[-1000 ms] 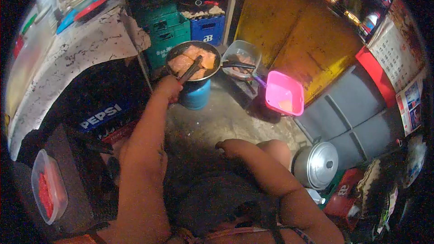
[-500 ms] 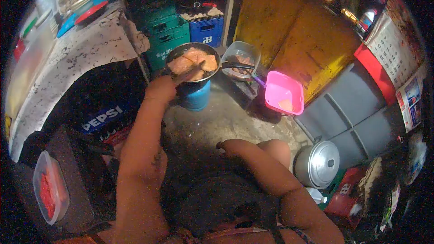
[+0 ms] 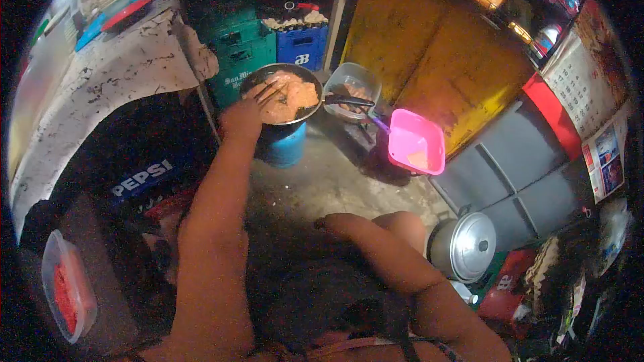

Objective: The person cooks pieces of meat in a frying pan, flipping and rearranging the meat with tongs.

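Observation:
My left hand point(image 3: 241, 119) is closed around the tongs point(image 3: 268, 92), at the left edge of the frying pan point(image 3: 320, 108). The tips of the tongs are spread over the orange-pink pieces of food point(image 3: 298, 96) lying in the pan. Beneath the pan stands a blue cylinder point(image 3: 287, 147). The black pan handle points right, over a clear plastic container point(image 3: 352, 74) with more pieces inside. My right hand point(image 3: 333, 222) rests near my knee, away from the pan; its fingers are dark and too unclear to read.
Right of the clear container is a pink basin point(image 3: 436, 141) with a piece in it. A lidded silver pot point(image 3: 473, 247) stands at the lower right. Green crates point(image 3: 245, 60) and a blue crate point(image 3: 302, 47) are behind the pan. A tub of red contents point(image 3: 66, 288) is lower left.
The tongs have moved left and up across the food, and their tips now show spread apart. My right hand stays near my knee. The whole view has shifted slightly.

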`<state>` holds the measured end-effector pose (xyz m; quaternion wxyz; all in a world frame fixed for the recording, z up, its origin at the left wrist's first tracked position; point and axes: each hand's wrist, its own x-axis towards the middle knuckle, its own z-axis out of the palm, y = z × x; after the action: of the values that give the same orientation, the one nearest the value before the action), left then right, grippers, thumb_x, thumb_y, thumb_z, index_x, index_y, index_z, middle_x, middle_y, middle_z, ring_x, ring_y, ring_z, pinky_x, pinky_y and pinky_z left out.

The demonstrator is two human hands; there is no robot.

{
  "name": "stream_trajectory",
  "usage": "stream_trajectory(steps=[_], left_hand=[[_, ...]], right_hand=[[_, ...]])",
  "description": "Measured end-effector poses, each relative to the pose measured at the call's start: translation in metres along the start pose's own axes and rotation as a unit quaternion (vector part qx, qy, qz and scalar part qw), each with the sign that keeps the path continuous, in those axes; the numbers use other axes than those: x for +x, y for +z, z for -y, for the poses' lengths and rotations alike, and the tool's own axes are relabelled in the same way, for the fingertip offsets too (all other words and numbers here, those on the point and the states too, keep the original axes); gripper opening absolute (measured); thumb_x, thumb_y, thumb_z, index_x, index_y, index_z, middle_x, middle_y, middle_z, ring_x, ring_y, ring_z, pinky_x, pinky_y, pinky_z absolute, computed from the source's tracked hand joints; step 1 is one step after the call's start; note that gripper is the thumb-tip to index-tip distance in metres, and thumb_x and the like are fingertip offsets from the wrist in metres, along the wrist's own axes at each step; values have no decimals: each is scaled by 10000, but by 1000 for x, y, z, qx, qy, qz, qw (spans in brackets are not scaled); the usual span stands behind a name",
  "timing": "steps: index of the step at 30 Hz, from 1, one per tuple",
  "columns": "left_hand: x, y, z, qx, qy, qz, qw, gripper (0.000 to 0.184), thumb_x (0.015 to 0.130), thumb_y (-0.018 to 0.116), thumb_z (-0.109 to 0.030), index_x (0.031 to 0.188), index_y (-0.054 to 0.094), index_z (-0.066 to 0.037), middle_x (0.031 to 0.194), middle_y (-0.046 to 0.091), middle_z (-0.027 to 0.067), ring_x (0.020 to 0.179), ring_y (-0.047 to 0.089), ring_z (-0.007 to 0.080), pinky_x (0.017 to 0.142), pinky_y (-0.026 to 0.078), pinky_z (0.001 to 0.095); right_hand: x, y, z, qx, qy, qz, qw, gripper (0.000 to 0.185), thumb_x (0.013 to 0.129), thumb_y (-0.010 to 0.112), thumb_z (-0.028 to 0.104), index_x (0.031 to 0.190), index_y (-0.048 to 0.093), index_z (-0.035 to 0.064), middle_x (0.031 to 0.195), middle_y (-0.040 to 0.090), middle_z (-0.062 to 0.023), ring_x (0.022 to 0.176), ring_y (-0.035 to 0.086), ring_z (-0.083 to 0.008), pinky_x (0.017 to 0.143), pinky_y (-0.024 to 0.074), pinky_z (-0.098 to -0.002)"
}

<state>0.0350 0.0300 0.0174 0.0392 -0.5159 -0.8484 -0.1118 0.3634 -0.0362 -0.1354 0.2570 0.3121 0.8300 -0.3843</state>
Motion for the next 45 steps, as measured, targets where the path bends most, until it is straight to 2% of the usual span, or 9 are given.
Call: stream_trajectory(steps=[4, 9, 12, 16, 22, 24, 30, 39, 45], left_hand=[[-1, 13, 3, -17, -16, -41, 999, 275, 991, 524, -177, 1019, 773, -65, 1018, 770, 199, 948, 763, 370, 791, 603, 533], [11, 23, 13, 3, -15, -37, 999, 280, 993, 520, -180, 1021, 775, -69, 1025, 769, 192, 934, 762, 369, 787, 603, 521], [-1, 10, 8, 10, 0, -42, 999, 284, 994, 511, -177, 1017, 774, -70, 1027, 769, 189, 923, 762, 367, 787, 604, 509], [-23, -15, -11, -4, 17, -23, 1000, 291, 996, 494, -164, 1023, 764, -59, 1023, 768, 191, 938, 762, 361, 795, 607, 498], [-25, 0, -23, 8, 20, 39, 999, 289, 996, 488, -148, 1060, 752, -50, 1083, 759, 206, 989, 756, 376, 808, 608, 503], [-18, 12, -22, 17, 33, 37, 999, 288, 996, 491, -149, 1062, 754, -52, 1095, 758, 201, 987, 756, 378, 810, 607, 507], [-21, 1, -33, 10, 41, 29, 999, 285, 987, 502, -141, 1078, 756, -50, 1095, 757, 190, 972, 756, 381, 818, 609, 495], [-29, -5, -35, 56, 96, 16, 994, 273, 973, 516, -138, 1065, 759, -58, 1081, 751, 196, 956, 757, 359, 806, 611, 483], [-39, -28, -28, 73, 102, -11, 992, 263, 964, 528, -140, 1010, 772, -55, 1029, 767, 190, 917, 767, 348, 792, 612, 483]], right_hand=[[0, -11, 13, -87, -59, 31, 994, 602, 865, 702, 224, 1441, 560, 125, 1282, 682, -202, 1207, 639, -405, 1007, 501, -507], [3, -1, 5, -16, -56, -19, 998, 568, 868, 691, 215, 1419, 585, 132, 1286, 684, -200, 1212, 641, -398, 1007, 499, -507], [0, -6, 8, -76, -47, 7, 996, 554, 883, 688, 230, 1420, 586, 139, 1296, 682, -198, 1224, 636, -397, 1019, 496, -504], [-20, -17, 29, -51, -30, 1, 998, 540, 906, 683, 257, 1426, 588, 147, 1328, 669, -192, 1252, 623, -391, 1041, 489, -500], [-39, -28, 41, -27, -6, 10, 1000, 552, 909, 700, 274, 1437, 587, 161, 1380, 643, -186, 1294, 599, -380, 1066, 473, -509], [-52, -35, 53, -3, -4, 9, 1000, 561, 910, 705, 272, 1446, 579, 166, 1388, 639, -185, 1301, 594, -382, 1070, 471, -510], [-23, -10, 8, -86, -20, -7, 996, 597, 918, 702, 289, 1476, 541, 152, 1370, 640, -212, 1280, 598, -410, 1051, 483, -512], [-33, -15, 14, -42, -55, -18, 997, 604, 899, 710, 289, 1463, 551, 143, 1326, 661, -217, 1226, 622, -420, 1016, 499, -512], [-41, -25, 33, -50, 3, -5, 999, 613, 878, 725, 277, 1454, 565, 139, 1339, 660, -200, 1237, 622, -408, 1030, 498, -507]])
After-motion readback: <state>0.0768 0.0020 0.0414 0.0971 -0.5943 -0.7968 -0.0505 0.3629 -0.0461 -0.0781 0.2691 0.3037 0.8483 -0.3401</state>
